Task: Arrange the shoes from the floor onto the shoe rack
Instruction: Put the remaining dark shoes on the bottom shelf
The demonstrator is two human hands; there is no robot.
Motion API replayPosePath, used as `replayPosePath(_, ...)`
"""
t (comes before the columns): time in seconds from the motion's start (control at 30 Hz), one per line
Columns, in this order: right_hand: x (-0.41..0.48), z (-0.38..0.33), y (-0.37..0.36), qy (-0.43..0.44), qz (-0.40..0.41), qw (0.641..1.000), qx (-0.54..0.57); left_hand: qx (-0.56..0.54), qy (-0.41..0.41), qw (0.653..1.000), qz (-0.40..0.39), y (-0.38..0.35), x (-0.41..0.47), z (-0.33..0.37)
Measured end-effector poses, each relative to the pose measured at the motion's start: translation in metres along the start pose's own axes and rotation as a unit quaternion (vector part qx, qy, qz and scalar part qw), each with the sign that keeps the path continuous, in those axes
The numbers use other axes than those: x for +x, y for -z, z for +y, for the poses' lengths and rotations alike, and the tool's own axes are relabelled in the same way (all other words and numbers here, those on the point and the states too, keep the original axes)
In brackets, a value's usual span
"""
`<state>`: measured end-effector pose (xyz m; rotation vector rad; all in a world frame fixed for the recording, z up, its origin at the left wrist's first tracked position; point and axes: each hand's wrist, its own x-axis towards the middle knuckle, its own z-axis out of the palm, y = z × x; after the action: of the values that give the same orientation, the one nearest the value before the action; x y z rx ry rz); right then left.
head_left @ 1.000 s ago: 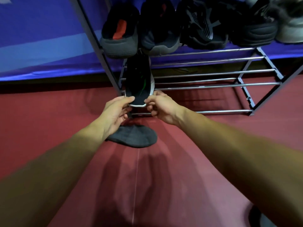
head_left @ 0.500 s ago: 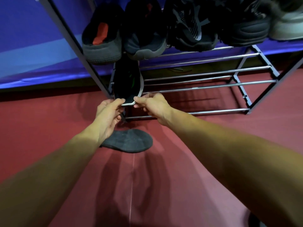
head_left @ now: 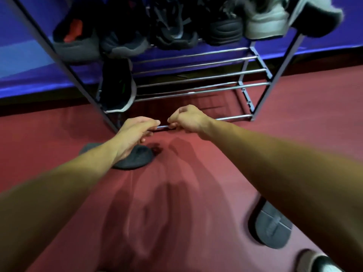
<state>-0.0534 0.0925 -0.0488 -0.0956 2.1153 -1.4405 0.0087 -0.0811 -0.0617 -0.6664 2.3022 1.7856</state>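
Note:
A black shoe with a white sole and green mark (head_left: 117, 89) rests on the lower tier of the metal shoe rack (head_left: 198, 81), at its left end, heel toward me. My left hand (head_left: 135, 132) and my right hand (head_left: 186, 118) hover side by side just in front of the rack's front bottom bar, a short way below the shoe and apart from it. Neither hand holds anything; the left's thumb and fingers are apart, the right's are curled in. A dark grey shoe (head_left: 137, 160) lies on the red floor, partly hidden under my left wrist.
Several dark shoes (head_left: 172, 30) and a pale grey one (head_left: 265, 24) fill the upper tier. A grey shoe lying sole up (head_left: 273, 230) and another shoe's toe (head_left: 322, 264) are on the floor at lower right. A blue wall stands behind the rack.
Both hands let go of the black shoe's heel and drew back toward me. The shoe stays on the lower tier. The view tilted, so more floor at lower right shows.

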Motion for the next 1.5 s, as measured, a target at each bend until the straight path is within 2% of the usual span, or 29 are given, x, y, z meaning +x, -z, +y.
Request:
replayPosePath(0.2,-0.041,0.057,0.092,-0.051,0.054,0.993,-0.091,0.117,-0.033,0.988,-0.092,-0.09,-0.004,0.015)
replayPosePath(0.37,-0.079,0.11,0.172,-0.11,0.091,0.982,-0.127,0.21,-0.052,0.956,-0.198,-0.173,-0.003,0.015)
replayPosePath(0.53,-0.123,0.176,0.237,-0.171,0.129,0.97,-0.117,0.254,-0.079,0.923,-0.277,-0.263,0.0,0.012)
replayPosePath(0.77,-0.169,0.256,0.294,-0.274,0.123,0.933,-0.198,0.293,-0.092,0.884,-0.353,-0.381,-0.013,0.014)
replayPosePath(0.87,-0.169,0.278,0.301,-0.307,0.109,0.922,-0.209,0.317,-0.101,0.876,-0.348,-0.411,-0.012,0.015)
replayPosePath(1.07,-0.15,0.295,0.295,-0.313,0.073,0.92,-0.222,0.379,-0.053,0.868,-0.316,-0.437,0.005,0.004)
replayPosePath(1.23,-0.152,0.292,0.304,-0.306,0.055,0.928,-0.205,0.357,-0.027,0.871,-0.338,-0.445,0.01,0.004)
replayPosePath(1.37,-0.156,0.276,0.311,-0.294,0.059,0.932,-0.201,0.315,-0.017,0.894,-0.319,-0.446,0.01,0.006)
replayPosePath(1.5,-0.146,0.242,0.315,-0.256,0.092,0.928,-0.255,0.254,-0.02,0.937,-0.241,-0.43,0.015,0.019)
